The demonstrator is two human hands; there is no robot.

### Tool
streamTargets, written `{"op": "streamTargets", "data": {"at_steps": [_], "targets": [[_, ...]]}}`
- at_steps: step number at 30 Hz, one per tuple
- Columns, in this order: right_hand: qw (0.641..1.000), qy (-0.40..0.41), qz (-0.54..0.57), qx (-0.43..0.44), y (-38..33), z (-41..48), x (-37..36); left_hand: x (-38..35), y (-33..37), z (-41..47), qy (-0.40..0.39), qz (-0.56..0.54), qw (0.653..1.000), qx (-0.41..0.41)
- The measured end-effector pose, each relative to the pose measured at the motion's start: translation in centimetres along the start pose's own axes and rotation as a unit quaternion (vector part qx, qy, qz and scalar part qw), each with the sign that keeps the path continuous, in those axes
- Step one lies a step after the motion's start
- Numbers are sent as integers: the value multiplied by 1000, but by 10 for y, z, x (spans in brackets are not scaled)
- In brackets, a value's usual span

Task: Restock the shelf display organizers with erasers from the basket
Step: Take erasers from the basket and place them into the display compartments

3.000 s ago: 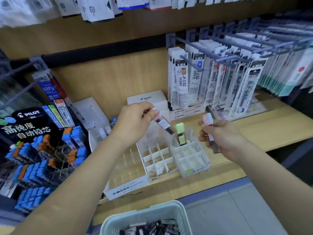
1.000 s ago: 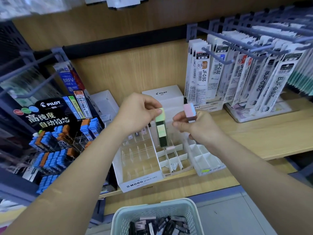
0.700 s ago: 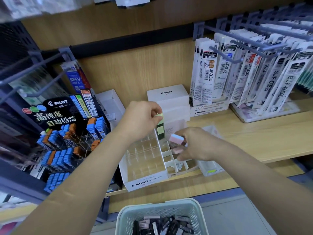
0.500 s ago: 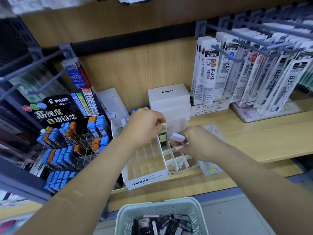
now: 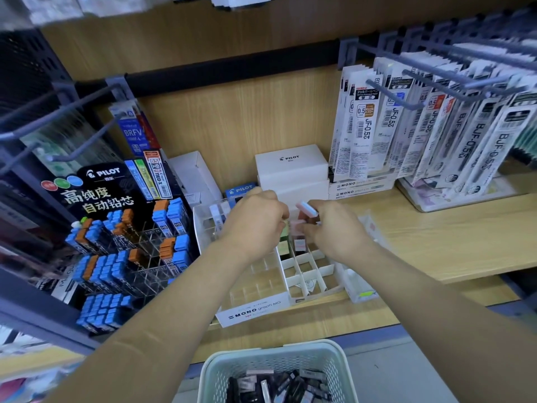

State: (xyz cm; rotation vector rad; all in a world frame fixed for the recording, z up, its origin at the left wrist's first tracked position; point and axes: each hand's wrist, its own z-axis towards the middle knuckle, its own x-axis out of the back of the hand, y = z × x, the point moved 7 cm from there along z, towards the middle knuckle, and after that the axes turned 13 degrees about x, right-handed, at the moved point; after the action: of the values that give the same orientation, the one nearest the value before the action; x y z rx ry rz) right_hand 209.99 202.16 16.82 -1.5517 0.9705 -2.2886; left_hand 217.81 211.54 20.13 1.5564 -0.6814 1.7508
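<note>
Head view: the green eraser [image 5: 284,235] stands upright in a far compartment of the white divided organizer [image 5: 305,276], which sits on the wooden shelf [image 5: 450,239]. The left hand [image 5: 255,225] is above it, with fingers curled down and pinching its top end. Just right of it, a pink-labelled eraser [image 5: 299,243] stands in the next compartment. The right hand [image 5: 334,228] pinches a pink eraser [image 5: 306,209] between the thumb and curled fingers, tilted, above the organizer. The clear MONO graph MG tray [image 5: 252,289] is directly beside the organizer on its left. Farther back stands a white PILOT box [image 5: 290,167], and at the left is the PILOT lead display [image 5: 116,228]. Nearest, the basket [image 5: 276,360] holds many dark-sleeved erasers [image 5: 279,385].
</note>
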Motion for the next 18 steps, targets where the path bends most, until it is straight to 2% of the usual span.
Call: {"op": "streamTargets", "data": {"at_steps": [6, 13, 15, 18], "targets": [[998, 31, 45, -15, 2, 1, 2, 3, 0, 3, 8, -87, 996, 19], [983, 44, 173, -51, 3, -5, 17, 0, 4, 11, 36, -45, 998, 18], [956, 76, 256, -118, 8, -6, 30, 1, 4, 12, 55, -46, 997, 17], [875, 106, 424, -209, 15, -13, 31, -1, 2, 12, 74, -42, 996, 22]]}}
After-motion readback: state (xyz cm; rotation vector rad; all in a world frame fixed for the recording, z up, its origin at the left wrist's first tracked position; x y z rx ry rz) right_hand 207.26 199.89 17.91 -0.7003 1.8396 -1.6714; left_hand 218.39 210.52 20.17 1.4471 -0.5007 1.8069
